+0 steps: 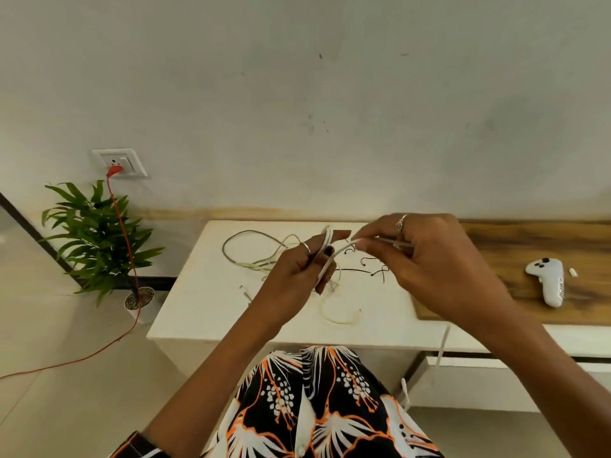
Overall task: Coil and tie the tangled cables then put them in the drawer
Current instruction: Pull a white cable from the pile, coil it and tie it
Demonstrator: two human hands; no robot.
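Note:
A white cable (340, 251) is stretched between both hands above the white table (205, 292). My left hand (307, 269) grips several turns of it wound round the fingers. My right hand (429, 259) pinches the free strand just to the right, and a white strand (441, 350) hangs over the table's front edge. A loose grey-white cable tangle (251, 256) lies on the table behind my left hand. A yellowish cable loop (340, 314) lies below the hands. Thin black ties (367, 266) lie between the hands. A slightly open drawer (496, 361) sits under the right part of the table.
A white game controller (549, 280) and a small white piece (573, 272) rest on the wooden top at the right. A potted plant (99, 239) stands on the floor at left, with a red cord (122, 226) running from a wall socket (119, 161) across the floor.

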